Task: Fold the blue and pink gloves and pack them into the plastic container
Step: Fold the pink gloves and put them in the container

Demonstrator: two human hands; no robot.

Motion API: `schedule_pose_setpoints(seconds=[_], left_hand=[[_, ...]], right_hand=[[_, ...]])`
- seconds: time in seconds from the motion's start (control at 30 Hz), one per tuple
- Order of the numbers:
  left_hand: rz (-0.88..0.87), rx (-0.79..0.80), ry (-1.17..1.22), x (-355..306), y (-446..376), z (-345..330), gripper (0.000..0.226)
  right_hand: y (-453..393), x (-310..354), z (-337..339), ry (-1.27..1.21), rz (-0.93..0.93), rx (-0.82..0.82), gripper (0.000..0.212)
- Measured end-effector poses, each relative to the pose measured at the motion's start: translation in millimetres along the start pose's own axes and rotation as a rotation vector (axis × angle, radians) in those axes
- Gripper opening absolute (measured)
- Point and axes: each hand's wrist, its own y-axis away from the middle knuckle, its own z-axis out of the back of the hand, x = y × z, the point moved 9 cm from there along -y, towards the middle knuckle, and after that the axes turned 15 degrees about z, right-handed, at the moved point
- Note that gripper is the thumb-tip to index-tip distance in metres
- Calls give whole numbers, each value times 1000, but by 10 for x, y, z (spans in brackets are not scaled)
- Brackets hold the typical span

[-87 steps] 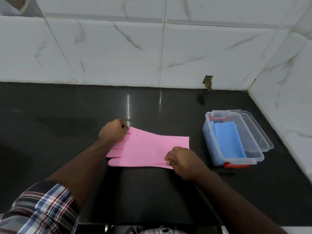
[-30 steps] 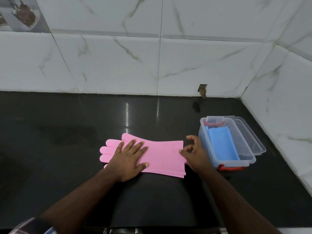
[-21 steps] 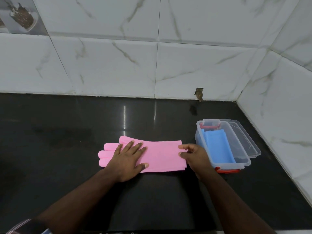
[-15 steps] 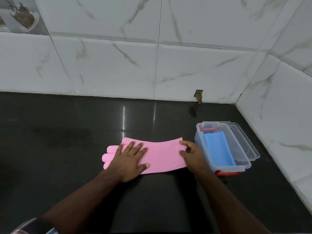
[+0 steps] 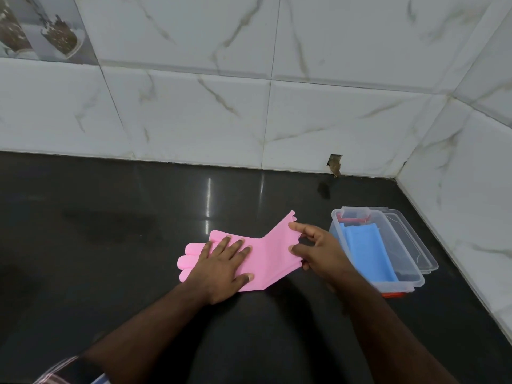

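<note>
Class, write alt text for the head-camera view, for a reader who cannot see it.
On a black counter, the left hand presses pink gloves flat while the right hand lifts their cuff end. To the right, an open plastic container holds folded blue gloves.

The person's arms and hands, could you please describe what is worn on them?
Both hands, left and right, are bare, without rings or gloves. The forearms are bare too. A plaid sleeve, rolled up, shows on the left arm at the frame's bottom edge.

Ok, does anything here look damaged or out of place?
Yes: a small broken notch in the white wall tile's bottom edge, above the black counter, exposes brown material. The pink gloves and plastic container look normal.
</note>
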Motion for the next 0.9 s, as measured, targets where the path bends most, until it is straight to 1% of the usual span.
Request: schedule_pose_setpoints(seconds=[0.07, 0.1, 0.17, 0.2, 0.23, 0.3, 0.37, 0.43, 0.47, 0.53, 0.67, 0.9], left_hand=[[11, -97, 103, 65, 18, 145, 71], [48, -167, 172, 162, 36, 224, 70], [192, -309, 326, 496, 113, 365, 66], [282, -345, 399, 708, 157, 382, 62], [383, -341, 460, 925, 201, 358, 55], [525, -235, 581, 1264, 246, 220, 40], [545, -96, 781, 1369, 270, 128, 26], [572, -11, 970, 1376, 297, 55, 17], [593, 5, 1054, 1377, 311, 24, 17], [639, -28, 1127, 1443, 297, -34, 20], [684, -71, 1213, 1466, 273, -30, 14], [679, -78, 1395, 1468, 238, -92, 9]], right_hand=[[-20, 78, -48, 20, 29, 13, 48], [-29, 98, -66, 30, 36, 18, 49], [-40, 116, -84, 43, 40, 23, 51], [-48, 128, -88, 46, 44, 23, 52], [-54, 137, -94, 49, 49, 24, 52], [-69, 170, -118, 57, 59, 30, 53], [-83, 215, -158, 53, 71, 39, 53], [-93, 279, -210, 57, 93, 53, 53], [-95, 312, -243, 62, 103, 65, 53], [-96, 360, -330, 73, 113, 98, 54], [-96, 442, -495, 107, 129, 139, 55], [-114, 558, -912, 203, 184, 222, 58]])
